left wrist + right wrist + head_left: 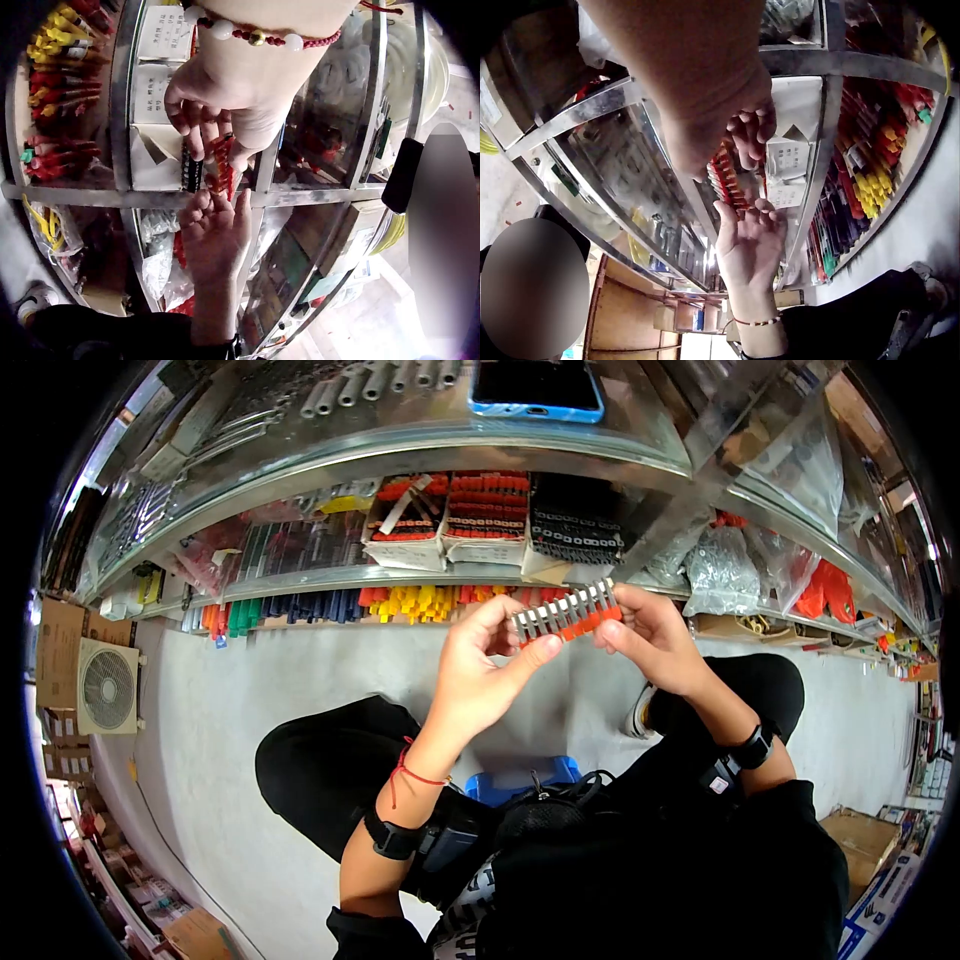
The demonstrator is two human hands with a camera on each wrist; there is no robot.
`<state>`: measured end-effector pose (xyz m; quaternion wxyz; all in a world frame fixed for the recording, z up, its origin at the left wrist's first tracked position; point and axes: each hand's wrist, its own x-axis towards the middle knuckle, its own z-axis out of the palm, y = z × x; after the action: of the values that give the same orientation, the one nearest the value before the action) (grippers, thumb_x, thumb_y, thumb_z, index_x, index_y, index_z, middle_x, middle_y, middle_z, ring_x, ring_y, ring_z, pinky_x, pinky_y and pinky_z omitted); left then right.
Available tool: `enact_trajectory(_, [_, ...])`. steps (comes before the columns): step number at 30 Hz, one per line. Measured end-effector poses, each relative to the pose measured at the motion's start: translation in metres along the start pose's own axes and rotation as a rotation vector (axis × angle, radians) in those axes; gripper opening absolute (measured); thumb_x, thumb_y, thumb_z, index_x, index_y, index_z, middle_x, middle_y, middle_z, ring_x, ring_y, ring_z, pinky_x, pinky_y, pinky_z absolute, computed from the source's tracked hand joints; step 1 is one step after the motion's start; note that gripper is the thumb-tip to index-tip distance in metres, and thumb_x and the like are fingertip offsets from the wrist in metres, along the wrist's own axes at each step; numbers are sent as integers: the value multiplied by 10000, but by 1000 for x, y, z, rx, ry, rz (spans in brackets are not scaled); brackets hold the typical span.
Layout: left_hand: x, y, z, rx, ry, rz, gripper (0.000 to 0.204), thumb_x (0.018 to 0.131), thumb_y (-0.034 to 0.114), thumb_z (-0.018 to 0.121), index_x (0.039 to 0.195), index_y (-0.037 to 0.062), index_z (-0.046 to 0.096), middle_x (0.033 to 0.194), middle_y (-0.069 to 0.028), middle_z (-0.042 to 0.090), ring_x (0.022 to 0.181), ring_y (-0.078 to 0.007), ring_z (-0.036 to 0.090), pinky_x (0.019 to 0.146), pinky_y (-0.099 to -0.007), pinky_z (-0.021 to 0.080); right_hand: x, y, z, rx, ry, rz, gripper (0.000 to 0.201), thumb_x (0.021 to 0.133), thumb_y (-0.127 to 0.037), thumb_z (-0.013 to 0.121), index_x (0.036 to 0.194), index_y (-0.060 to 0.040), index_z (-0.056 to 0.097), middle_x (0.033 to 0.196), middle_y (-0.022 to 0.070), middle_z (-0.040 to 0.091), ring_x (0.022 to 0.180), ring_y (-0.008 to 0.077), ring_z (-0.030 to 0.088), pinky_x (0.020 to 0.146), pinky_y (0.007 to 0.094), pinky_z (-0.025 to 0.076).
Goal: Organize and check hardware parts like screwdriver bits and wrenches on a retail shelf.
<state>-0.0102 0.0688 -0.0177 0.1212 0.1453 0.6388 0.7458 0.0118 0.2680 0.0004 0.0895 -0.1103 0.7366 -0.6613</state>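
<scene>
Both hands hold a short red strip [590,624] with a row of silver metal pieces standing along it, raised in front of the shelves. My left hand [480,675] pinches its left end between thumb and fingers. At the other end, my right hand [655,640] grips it, the thumb along the red side. In the left wrist view the red strip [223,161] shows between the two sets of fingertips. From the right wrist, the row of metal pieces on the strip [726,178] faces the camera, partly covered by my right fingers.
A metal-framed glass case [420,445] stands before me, a blue-edged phone [537,405] on top. White boxes [405,553] of red and black strips sit on its shelf. Yellow-handled tools [415,603] hang below. My knees flank a blue stool [490,788].
</scene>
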Motion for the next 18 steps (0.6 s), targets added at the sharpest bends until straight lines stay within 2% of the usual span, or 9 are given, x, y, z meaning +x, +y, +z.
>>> enact_trajectory(4, [-1, -2, 2, -51, -3, -15, 210, 736, 124, 691, 828, 36, 523, 656, 70, 438, 603, -11, 380, 573, -152, 369, -1, -2, 6, 97, 14, 22, 216, 838, -110, 569, 1012, 11, 525, 850, 0, 554, 733, 52, 499, 652, 209, 431])
enact_trajectory(6, [-2, -1, 0, -98, -57, -22, 247, 736, 125, 688, 896, 32, 524, 697, 54, 503, 628, -22, 442, 576, -163, 378, 1, -9, 10, 127, 38, 31, 219, 839, -100, 567, 1022, 10, 522, 876, 10, 563, 737, 52, 506, 655, 203, 435])
enact_trajectory(9, [-2, 7, -4, 68, 48, 53, 323, 760, 136, 671, 1020, 40, 506, 916, 1, 566, 807, -69, 524, 685, -213, 424, 13, -24, 13, 46, 40, -41, 197, 844, -70, 547, 1020, 18, 527, 897, 28, 580, 790, 68, 536, 698, 214, 453])
enact_trajectory(10, [-1, 8, -5, 45, 114, 98, 398, 725, 138, 687, 1066, 48, 502, 917, -32, 596, 811, -82, 548, 674, -204, 421, 18, -30, 14, 39, 27, -30, 195, 844, -66, 546, 1019, 19, 526, 903, 34, 582, 799, 70, 539, 706, 214, 455])
enact_trajectory(12, [-1, 16, -12, -77, 108, 93, 456, 721, 141, 688, 1113, 53, 472, 1008, -58, 558, 843, -101, 537, 717, -221, 429, 29, -40, 19, 36, 10, -10, 191, 844, -59, 545, 1016, 23, 526, 915, 44, 585, 819, 74, 545, 722, 215, 459])
enact_trajectory(14, [-4, 18, -18, -98, 184, 113, 509, 720, 146, 688, 1151, 54, 432, 1069, -71, 523, 882, -121, 528, 721, -227, 431, 42, -43, 25, 11, 12, -11, 175, 840, -51, 543, 993, 33, 535, 903, 38, 584, 783, 59, 539, 698, 203, 459])
enact_trajectory(16, [0, 17, -21, -86, 269, 134, 541, 723, 143, 678, 1179, 64, 398, 1105, -85, 496, 913, -141, 510, 722, -238, 432, 55, -35, 28, -256, 140, -178, 167, 799, -59, 588, 940, 26, 557, 858, 39, 593, 718, 56, 532, 630, 205, 448])
enact_trajectory(17, [0, 14, -22, -63, 319, 122, 546, 725, 138, 669, 1188, 74, 385, 1110, -92, 486, 923, -151, 496, 721, -245, 431, 62, -41, 27, -714, 200, -385, 190, 740, -73, 637, 896, 12, 568, 787, 60, 587, 638, 93, 525, 568, 221, 426])
enact_trajectory(18, [-1, 11, -24, -36, 370, 101, 552, 728, 132, 659, 1196, 83, 371, 1116, -100, 476, 934, -161, 482, 721, -253, 430, 68, -47, 34, -856, 259, -519, 217, 702, -80, 655, 887, -4, 569, 737, 94, 561, 608, 179, 533, 551, 253, 420])
